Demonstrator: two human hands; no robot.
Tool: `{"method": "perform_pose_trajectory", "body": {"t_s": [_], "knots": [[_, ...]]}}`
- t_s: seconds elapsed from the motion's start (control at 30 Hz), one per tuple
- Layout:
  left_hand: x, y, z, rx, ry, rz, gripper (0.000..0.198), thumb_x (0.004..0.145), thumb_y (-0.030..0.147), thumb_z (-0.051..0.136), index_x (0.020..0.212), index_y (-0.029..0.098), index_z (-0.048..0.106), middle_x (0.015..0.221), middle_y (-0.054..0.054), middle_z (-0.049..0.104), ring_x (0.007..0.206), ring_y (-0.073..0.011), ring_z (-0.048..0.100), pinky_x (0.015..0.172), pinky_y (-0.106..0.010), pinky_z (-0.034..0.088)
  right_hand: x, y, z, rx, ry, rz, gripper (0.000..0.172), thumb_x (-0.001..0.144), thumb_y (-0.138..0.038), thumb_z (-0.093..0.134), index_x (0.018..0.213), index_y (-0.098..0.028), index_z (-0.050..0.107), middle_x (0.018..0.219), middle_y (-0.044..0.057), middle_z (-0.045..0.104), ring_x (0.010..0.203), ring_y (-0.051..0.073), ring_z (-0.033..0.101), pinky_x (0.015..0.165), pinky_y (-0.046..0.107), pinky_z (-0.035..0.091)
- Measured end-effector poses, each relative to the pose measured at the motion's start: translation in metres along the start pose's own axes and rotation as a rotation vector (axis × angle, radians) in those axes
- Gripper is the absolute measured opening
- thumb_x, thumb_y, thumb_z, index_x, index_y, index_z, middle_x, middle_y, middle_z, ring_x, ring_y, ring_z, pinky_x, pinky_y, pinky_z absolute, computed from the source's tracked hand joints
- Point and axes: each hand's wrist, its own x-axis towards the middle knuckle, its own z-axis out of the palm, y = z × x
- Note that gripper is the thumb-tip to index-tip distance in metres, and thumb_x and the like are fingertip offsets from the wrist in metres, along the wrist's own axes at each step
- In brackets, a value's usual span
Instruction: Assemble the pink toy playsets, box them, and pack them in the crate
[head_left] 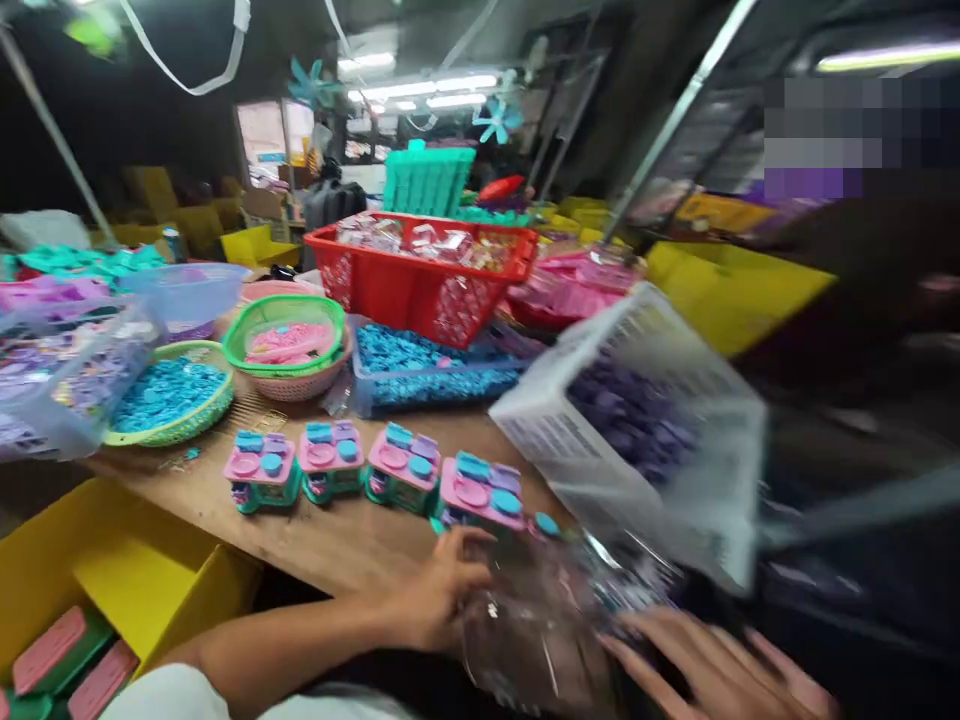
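My left hand (446, 590) is at the table's front edge, its fingers curled at the left side of a clear plastic cover (525, 640). My right hand (712, 655), blurred by motion, is at the cover's right side with its fingers stretched out; its contact with the cover is unclear. Beyond my left hand is a pink and teal toy kitchen set (476, 490) with blue and lilac pieces on top. Several similar toy sets, such as the leftmost one (261, 470), form a row to its left. Shiny clear plastic pieces (630, 570) lie between my hands, smeared.
A tilted white crate (540, 420) with purple parts stands at right. Behind the row are a clear tub (364, 395) of blue pieces, a red basket (375, 285), a green basket (232, 345) and a yellow-green basket (169, 432). A yellow box (142, 570) with packed toys stands lower left.
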Motion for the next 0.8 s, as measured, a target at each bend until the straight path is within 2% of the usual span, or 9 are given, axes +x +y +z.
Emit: {"method": "perform_pose_trajectory", "body": {"t_s": [0.07, 0.13, 0.2, 0.3, 0.43, 0.57, 0.63, 0.7, 0.8], "knots": [[0.01, 0.0, 0.003, 0.011, 0.015, 0.031, 0.029, 0.078, 0.012, 0.058, 0.105, 0.019, 0.064, 0.15, -0.017, 0.037, 0.145, -0.0303, 0.035, 0.12, -0.05, 0.032, -0.021, 0.002, 0.005, -0.045, -0.122, -0.028, 0.028, 0.094, -0.042, 0.046, 0.084, -0.045, 0.072, 0.091, 0.002, 0.076, 0.085, 0.026, 0.068, 0.094, 0.055, 0.042], [0.025, 0.0, 0.006, 0.034, 0.035, 0.041, 0.032, 0.079, 0.011, 0.055, 0.108, 0.022, 0.064, 0.154, -0.013, 0.034, 0.146, -0.0294, 0.034, 0.121, -0.051, 0.03, -0.029, 0.003, 0.01, -0.129, -0.167, 0.123, 0.022, 0.092, -0.039, 0.052, 0.096, -0.039, 0.073, 0.1, 0.006, 0.076, 0.094, 0.029, 0.068, 0.103, 0.058, 0.036], [0.041, -0.002, 0.013, 0.061, 0.07, 0.041, 0.031, 0.083, 0.012, 0.053, 0.11, 0.024, 0.064, 0.156, -0.011, 0.033, 0.148, -0.0285, 0.031, 0.122, -0.051, 0.028, -0.029, 0.005, 0.016, -0.166, -0.191, 0.244, 0.023, 0.092, -0.036, 0.054, 0.106, -0.034, 0.072, 0.115, 0.009, 0.073, 0.106, 0.03, 0.066, 0.108, 0.057, 0.034], [0.058, -0.009, 0.029, 0.118, 0.106, 0.062, 0.026, 0.087, 0.015, 0.052, 0.108, 0.022, 0.066, 0.156, -0.011, 0.032, 0.148, -0.0284, 0.03, 0.123, -0.05, 0.026, -0.026, 0.012, 0.023, -0.177, -0.146, 0.386, 0.031, 0.094, -0.034, 0.055, 0.121, -0.028, 0.068, 0.131, 0.013, 0.064, 0.111, 0.029, 0.065, 0.109, 0.054, 0.037], [0.064, -0.021, 0.044, 0.181, 0.149, 0.124, 0.025, 0.089, 0.016, 0.05, 0.106, 0.02, 0.068, 0.156, -0.013, 0.031, 0.147, -0.0307, 0.03, 0.121, -0.054, 0.028, -0.038, 0.021, 0.031, -0.063, 0.022, 0.444, 0.035, 0.097, -0.035, 0.051, 0.128, -0.025, 0.063, 0.133, 0.015, 0.058, 0.115, 0.029, 0.063, 0.103, 0.049, 0.048], [0.058, -0.03, 0.044, 0.189, 0.197, 0.193, 0.021, 0.093, 0.023, 0.054, 0.107, 0.021, 0.069, 0.155, -0.013, 0.032, 0.146, -0.0326, 0.032, 0.117, -0.058, 0.033, -0.055, 0.017, 0.033, 0.108, 0.242, 0.372, 0.032, 0.1, -0.035, 0.048, 0.124, -0.02, 0.063, 0.123, 0.016, 0.059, 0.098, 0.024, 0.066, 0.09, 0.045, 0.057], [0.053, -0.031, 0.042, 0.175, 0.219, 0.204, 0.02, 0.094, 0.024, 0.054, 0.107, 0.021, 0.069, 0.154, -0.013, 0.033, 0.144, -0.032, 0.034, 0.116, -0.057, 0.035, -0.059, 0.007, 0.028, 0.143, 0.297, 0.272, 0.036, 0.098, -0.039, 0.054, 0.129, -0.021, 0.061, 0.122, 0.015, 0.058, 0.106, 0.026, 0.065, 0.093, 0.045, 0.057], [0.048, -0.029, 0.041, 0.166, 0.236, 0.209, 0.02, 0.095, 0.025, 0.054, 0.107, 0.022, 0.069, 0.152, -0.013, 0.035, 0.143, -0.0309, 0.036, 0.115, -0.057, 0.037, -0.059, -0.007, 0.023, 0.172, 0.227, 0.109, 0.056, 0.092, -0.05, 0.063, 0.141, -0.023, 0.052, 0.132, 0.016, 0.054, 0.122, 0.031, 0.058, 0.1, 0.05, 0.053], [0.039, -0.022, 0.034, 0.184, 0.185, 0.223, 0.019, 0.094, 0.025, 0.055, 0.108, 0.024, 0.07, 0.149, -0.012, 0.04, 0.141, -0.03, 0.037, 0.114, -0.056, 0.038, -0.053, -0.026, 0.02, 0.196, 0.011, -0.105, 0.088, 0.082, -0.06, 0.072, 0.154, -0.027, 0.034, 0.146, 0.017, 0.048, 0.137, 0.036, 0.047, 0.11, 0.058, 0.044]]}}
